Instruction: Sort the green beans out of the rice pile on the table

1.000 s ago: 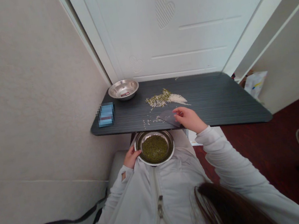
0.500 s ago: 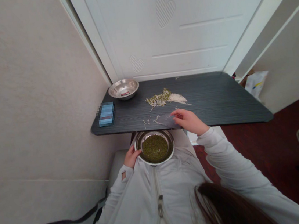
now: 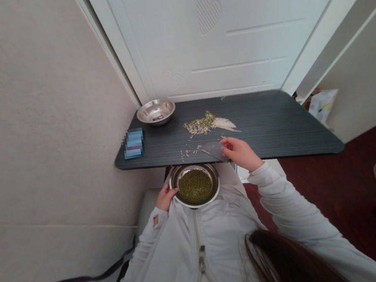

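Note:
My left hand [image 3: 165, 196] grips the rim of a steel bowl [image 3: 215, 185] full of green beans [image 3: 195, 186], held just below the near edge of the dark table [image 3: 269, 125]. My right hand [image 3: 240, 152] is closed on a thin clear card [image 3: 213, 150] that lies flat on the table near its front edge, above the bowl. A few loose grains [image 3: 189, 151] lie left of the card. Farther back sits a mixed pile of green beans and white rice [image 3: 208, 123].
An empty steel bowl [image 3: 155, 111] stands at the table's back left corner. A blue packet [image 3: 134, 143] lies near the left edge. A white door is behind the table, a wall on the left, dark red floor with a cable on the right.
My right hand has shifted the card slightly along the table's front edge near the loose grains. My left hand and the bowl of beans have stayed put.

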{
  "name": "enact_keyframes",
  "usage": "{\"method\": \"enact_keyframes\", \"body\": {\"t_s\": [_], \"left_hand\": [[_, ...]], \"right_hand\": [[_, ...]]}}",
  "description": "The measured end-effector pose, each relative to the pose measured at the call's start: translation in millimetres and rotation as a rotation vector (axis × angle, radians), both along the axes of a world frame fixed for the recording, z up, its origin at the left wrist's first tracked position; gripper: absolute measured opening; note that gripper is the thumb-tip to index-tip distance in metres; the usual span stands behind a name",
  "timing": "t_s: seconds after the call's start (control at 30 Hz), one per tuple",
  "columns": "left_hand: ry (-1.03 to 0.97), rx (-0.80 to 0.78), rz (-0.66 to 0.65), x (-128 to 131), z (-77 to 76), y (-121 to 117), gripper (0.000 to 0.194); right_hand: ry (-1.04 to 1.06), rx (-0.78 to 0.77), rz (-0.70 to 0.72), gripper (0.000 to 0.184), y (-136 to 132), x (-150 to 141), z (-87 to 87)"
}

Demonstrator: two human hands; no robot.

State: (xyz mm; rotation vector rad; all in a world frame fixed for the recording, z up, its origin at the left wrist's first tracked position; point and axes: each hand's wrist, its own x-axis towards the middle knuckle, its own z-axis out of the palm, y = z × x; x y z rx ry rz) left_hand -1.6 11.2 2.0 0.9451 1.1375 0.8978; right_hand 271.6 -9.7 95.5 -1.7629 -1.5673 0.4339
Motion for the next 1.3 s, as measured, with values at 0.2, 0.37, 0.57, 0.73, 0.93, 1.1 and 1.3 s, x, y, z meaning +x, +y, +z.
{"method": "enact_keyframes", "body": {"t_s": [0.2,0.37,0.57,0.73,0.93,1.1,1.3], "left_hand": [[0.006,0.007,-0.016,-1,-2.2,1,0.036],[0.016,0.012,-0.008,0,-1.0,1,0.036],[0.033,0.019,-0.005,2,2.0,0,0.037],[0.041,-0.006,-0.003,3,6.9,-1,0.038],[0.056,0.005,-0.003,1,6.8,0,0.04],[0.046,0.007,-0.007,1,4.3,0,0.042],[0.014,0.007,-0.016,0,0.0,0,0.038]], "right_hand": [[0.033,0.028,-0.083,0.023,2,14,-4.6],[0.023,0.089,0.013,0.023,7,1,2.1],[-0.054,0.102,0.049,0.023,16,-8,5.6],[-0.021,0.027,0.105,0.024,12,-9,9.0],[0.039,0.035,0.09,0.025,10,-8,9.4],[0.032,0.04,0.107,0.025,10,-10,8.3],[0.029,0.006,0.151,0.023,6,-13,9.3]]}}
